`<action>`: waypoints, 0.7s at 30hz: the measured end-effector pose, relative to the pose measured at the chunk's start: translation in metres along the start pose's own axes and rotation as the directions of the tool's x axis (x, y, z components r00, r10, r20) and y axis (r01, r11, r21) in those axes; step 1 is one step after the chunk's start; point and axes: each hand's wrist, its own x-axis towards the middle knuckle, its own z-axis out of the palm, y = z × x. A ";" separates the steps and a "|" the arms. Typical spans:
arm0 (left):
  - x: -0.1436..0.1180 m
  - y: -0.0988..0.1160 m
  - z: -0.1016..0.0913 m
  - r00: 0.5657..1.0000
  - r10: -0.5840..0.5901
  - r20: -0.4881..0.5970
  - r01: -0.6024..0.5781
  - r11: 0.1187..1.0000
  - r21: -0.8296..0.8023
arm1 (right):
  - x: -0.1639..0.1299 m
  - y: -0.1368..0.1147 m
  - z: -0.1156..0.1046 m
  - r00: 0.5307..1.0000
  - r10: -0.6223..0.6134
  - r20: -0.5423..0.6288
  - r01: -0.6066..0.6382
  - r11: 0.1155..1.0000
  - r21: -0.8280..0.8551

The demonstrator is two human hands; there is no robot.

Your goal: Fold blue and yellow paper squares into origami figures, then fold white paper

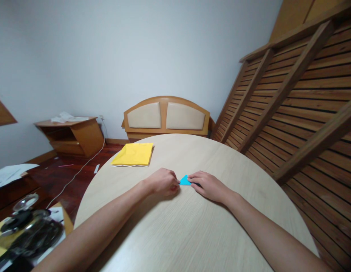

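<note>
Round pale tabletop (192, 234): at its middle both hands, left hand (163, 182) and right hand (208, 186), pinch a folded blue paper (185, 181); yellow paper stack (133, 154) lies near the far left edge.

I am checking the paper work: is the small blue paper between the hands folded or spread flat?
Folded. The blue paper shows as a small pointed triangle, pressed on the table between the left hand and right hand.
</note>
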 end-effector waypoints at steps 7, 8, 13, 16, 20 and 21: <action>0.003 0.005 0.006 0.999 -0.034 -0.016 0.035 0.999 0.041 | 0.001 -0.002 -0.001 1.000 0.002 -0.009 -0.002 1.000 0.017; 0.004 0.007 0.009 0.998 -0.060 -0.035 0.061 0.997 0.042 | 0.001 -0.001 -0.001 1.000 0.002 -0.010 -0.002 1.000 0.021; 0.009 0.014 0.020 0.991 -0.120 -0.063 0.124 0.990 0.063 | 0.001 -0.001 -0.002 1.000 0.022 0.006 -0.022 1.000 0.018; 0.009 0.015 0.022 0.987 -0.145 -0.067 0.150 0.986 0.076 | 0.000 -0.004 -0.004 0.999 0.030 0.022 -0.030 1.000 0.005; 0.009 0.017 0.023 0.984 -0.166 -0.068 0.170 0.984 0.059 | 0.000 -0.006 -0.007 0.998 0.053 0.043 -0.052 0.998 -0.019; 0.009 0.017 0.023 0.982 -0.173 -0.072 0.177 0.983 0.052 | 0.000 -0.006 -0.007 0.997 0.056 0.043 -0.055 0.998 -0.022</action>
